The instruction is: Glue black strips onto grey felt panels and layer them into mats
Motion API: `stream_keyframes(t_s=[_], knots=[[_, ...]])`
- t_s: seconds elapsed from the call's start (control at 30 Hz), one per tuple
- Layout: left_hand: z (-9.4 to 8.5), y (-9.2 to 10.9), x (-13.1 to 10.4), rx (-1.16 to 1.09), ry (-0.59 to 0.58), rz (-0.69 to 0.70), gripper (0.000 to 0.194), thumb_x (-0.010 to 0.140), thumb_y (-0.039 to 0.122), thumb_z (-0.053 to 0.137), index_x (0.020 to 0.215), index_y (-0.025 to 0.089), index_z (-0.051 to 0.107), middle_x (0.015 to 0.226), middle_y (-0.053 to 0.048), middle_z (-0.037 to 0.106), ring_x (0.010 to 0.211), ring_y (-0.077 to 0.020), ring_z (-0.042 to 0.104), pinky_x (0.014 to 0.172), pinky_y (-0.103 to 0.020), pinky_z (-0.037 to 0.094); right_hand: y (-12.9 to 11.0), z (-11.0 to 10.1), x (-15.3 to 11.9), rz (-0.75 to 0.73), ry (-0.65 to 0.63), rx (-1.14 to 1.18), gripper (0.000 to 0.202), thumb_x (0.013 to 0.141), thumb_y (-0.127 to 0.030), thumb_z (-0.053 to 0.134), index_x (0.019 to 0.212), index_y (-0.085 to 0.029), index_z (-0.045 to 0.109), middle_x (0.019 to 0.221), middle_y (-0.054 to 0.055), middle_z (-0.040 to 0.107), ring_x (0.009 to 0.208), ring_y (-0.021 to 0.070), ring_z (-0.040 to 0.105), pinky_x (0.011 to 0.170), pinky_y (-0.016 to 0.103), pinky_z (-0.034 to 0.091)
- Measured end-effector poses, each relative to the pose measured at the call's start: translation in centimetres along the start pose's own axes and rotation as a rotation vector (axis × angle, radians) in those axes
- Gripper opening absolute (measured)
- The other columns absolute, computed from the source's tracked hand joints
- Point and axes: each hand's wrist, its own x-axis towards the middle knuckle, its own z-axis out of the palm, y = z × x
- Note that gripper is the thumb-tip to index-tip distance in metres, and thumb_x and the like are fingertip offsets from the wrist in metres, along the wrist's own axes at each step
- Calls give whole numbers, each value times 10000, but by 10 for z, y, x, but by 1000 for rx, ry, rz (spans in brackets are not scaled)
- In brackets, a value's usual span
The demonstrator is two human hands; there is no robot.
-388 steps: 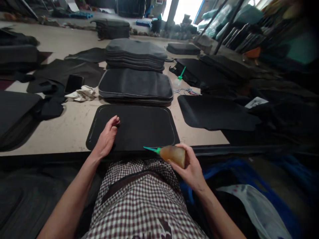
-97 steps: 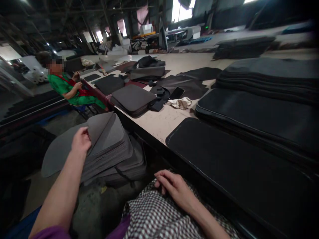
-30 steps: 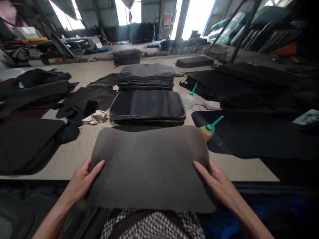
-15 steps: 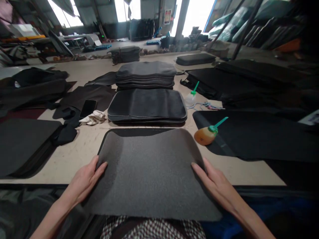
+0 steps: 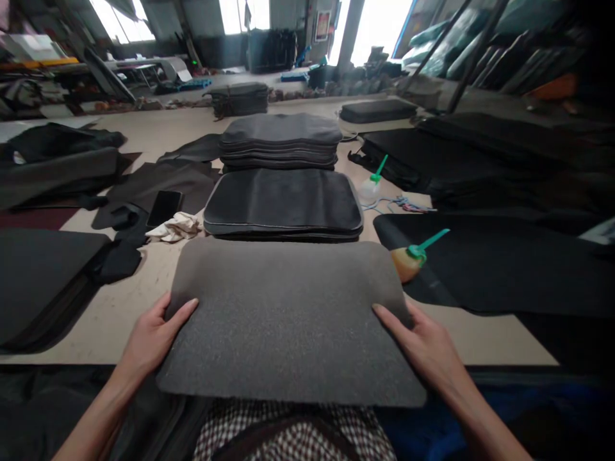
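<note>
A dark grey sheet (image 5: 288, 320) with rounded corners spans the space in front of me, its near edge over the checked cloth at my waist. My left hand (image 5: 156, 330) grips its left edge, thumb on top and fingers hidden beneath. On the opposite edge my right hand (image 5: 418, 333) holds it the same way. Just beyond the sheet's far edge lies a stack of black rounded panels (image 5: 283, 202) with pale edging. An orange-filled squeeze bottle (image 5: 407, 264) with a green nozzle stands right of the sheet, partly covered by it.
Behind is a taller stack of grey panels (image 5: 281, 137). A clear bottle (image 5: 369, 190) with a green nozzle stands to its right. At left are a crumpled cloth (image 5: 175, 227), a phone (image 5: 164, 209) and a pile of dark sheets (image 5: 45, 282). Black material (image 5: 504, 262) covers the right side.
The sheet has lifted and flattened, its far edge now covering the dark piece seen beneath it before. Both hands have spread slightly apart, still gripping the edges.
</note>
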Motion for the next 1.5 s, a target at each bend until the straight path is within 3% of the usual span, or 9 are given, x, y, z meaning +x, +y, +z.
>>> stream_keyframes(t_s=[0.2,0.5,0.7,1.0,1.23,1.4,1.5], knots=[[9,-14,11,35,0,36,630,813,688,647,1200,191,678,1122,-57,768,968,-279,714,817,-340,558,11,8,9,-43,-18,-102,505,887,-645,609,1093,-204,743,954,49,771,769,291,727,589,338,549],[8,-12,15,58,-16,17,625,808,696,639,1166,186,694,1042,-49,782,894,-273,721,731,-321,561,11,11,12,-61,-37,-149,515,901,-650,588,1099,-195,725,941,63,760,733,285,706,598,353,545],[9,-19,18,56,-21,-11,665,788,710,648,1181,176,692,1025,-61,783,856,-274,722,692,-324,571,5,11,12,-42,-52,-164,514,872,-674,583,1025,-206,730,814,38,737,567,249,643,532,351,505],[6,-11,17,81,-2,-9,651,794,717,633,1166,186,697,1038,-57,783,899,-282,723,738,-332,567,4,12,12,-67,-50,-137,525,890,-646,596,1112,-187,722,941,65,755,694,271,692,589,354,547],[5,-10,17,93,0,2,642,800,714,626,1162,189,696,1015,-47,786,876,-277,723,713,-321,559,1,13,16,-136,-45,-164,463,931,-591,588,1116,-192,733,867,64,747,687,276,689,567,342,548],[6,-14,19,209,24,49,590,822,732,586,1054,199,689,773,-8,736,694,-246,681,600,-301,505,2,17,19,-180,-37,-215,448,956,-578,557,1159,-212,715,837,67,737,681,289,687,587,369,548],[7,-14,19,295,49,80,552,840,733,558,1011,219,665,641,24,655,597,-223,635,569,-291,460,5,20,19,-146,-21,-342,527,941,-664,517,1133,-205,693,763,71,708,626,307,668,572,404,532]])
